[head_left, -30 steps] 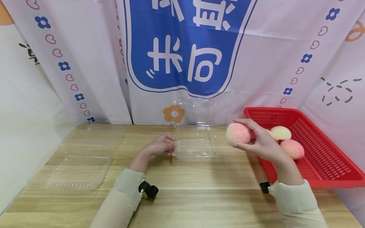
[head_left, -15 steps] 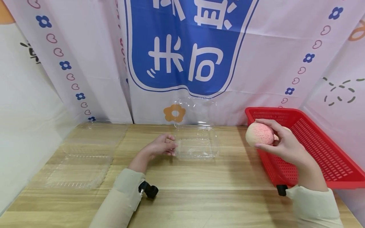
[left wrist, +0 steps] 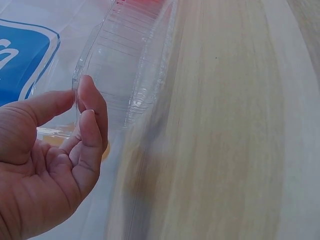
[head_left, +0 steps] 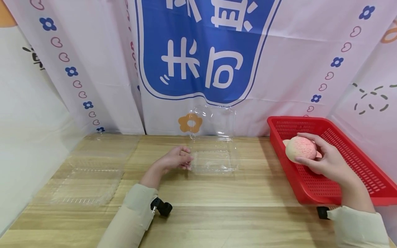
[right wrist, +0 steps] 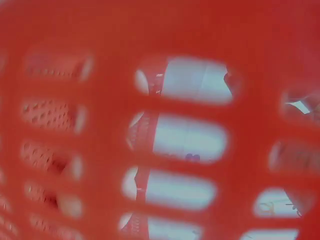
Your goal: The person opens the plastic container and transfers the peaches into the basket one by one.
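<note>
In the head view, my left hand (head_left: 173,160) pinches the left rim of an open clear plastic clamshell box (head_left: 214,167) in the middle of the table. The left wrist view shows the thumb and a fingertip on either side of the box's edge (left wrist: 77,82). A pink and cream peach (head_left: 301,150) is in my right hand (head_left: 330,163), gripped between thumb and fingers over the left part of the red basket (head_left: 293,184). Other peaches lie mostly hidden behind it. Slotted basket wall (right wrist: 112,130) fills the right wrist view, hiding the hand's grip.
Another open clear plastic clamshell box (head_left: 87,186) lies on the wooden table (head_left: 198,213) at the left. A printed white cloth (head_left: 164,117) hangs along the table's back edge, behind the middle box's raised lid (head_left: 214,122).
Holding the peach, my right hand has moved rightward from beside the basket to over it. My left hand stays at the box's rim.
</note>
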`<state>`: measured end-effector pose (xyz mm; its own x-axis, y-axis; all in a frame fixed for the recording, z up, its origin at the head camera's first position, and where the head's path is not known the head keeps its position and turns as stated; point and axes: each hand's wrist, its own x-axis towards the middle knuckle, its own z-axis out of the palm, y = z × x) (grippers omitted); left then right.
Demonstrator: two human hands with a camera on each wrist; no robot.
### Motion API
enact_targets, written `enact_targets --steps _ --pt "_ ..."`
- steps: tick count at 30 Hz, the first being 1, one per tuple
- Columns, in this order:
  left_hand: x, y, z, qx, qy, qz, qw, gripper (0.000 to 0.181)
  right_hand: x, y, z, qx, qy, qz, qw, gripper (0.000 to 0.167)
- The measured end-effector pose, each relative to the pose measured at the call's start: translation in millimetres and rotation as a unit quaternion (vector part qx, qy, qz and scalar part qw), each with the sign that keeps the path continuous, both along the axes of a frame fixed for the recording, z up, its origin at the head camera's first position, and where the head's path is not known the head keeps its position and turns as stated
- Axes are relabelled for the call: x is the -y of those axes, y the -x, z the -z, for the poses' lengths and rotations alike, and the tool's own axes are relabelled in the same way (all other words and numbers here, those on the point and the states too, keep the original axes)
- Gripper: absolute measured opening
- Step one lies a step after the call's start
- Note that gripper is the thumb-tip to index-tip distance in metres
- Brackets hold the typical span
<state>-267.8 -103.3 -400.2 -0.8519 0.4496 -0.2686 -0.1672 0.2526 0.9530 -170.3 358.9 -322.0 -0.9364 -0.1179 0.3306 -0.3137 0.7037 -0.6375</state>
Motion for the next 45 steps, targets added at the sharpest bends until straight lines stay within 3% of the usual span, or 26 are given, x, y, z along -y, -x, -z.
enact_targets --steps 9,15,24,38,45 --pt "0.3 -1.1 0.0 -0.006 0.0 0.003 1.0 0.026 -21.6 4.0 7.0 0.021 -0.003 0.01 0.9997 0.07" --pt "2.7 -2.2 0.1 -0.005 0.009 0.002 0.9999 0.033 -36.9 7.9 19.3 0.031 -0.01 0.008 0.9994 0.07" --pt "0.7 -1.5 0.6 0.005 0.009 0.002 0.9999 0.039 -46.9 11.9 25.6 0.088 -0.048 0.008 0.9949 0.07" --pt "0.0 -3.5 0.7 0.0 0.016 0.003 0.9999 0.043 -49.4 15.3 35.1 0.116 -0.114 -0.036 0.986 0.065" --pt "3.0 -3.5 3.8 0.004 0.016 -0.005 0.9998 0.041 -50.3 21.2 40.8 0.097 -0.121 -0.059 0.9861 0.062"
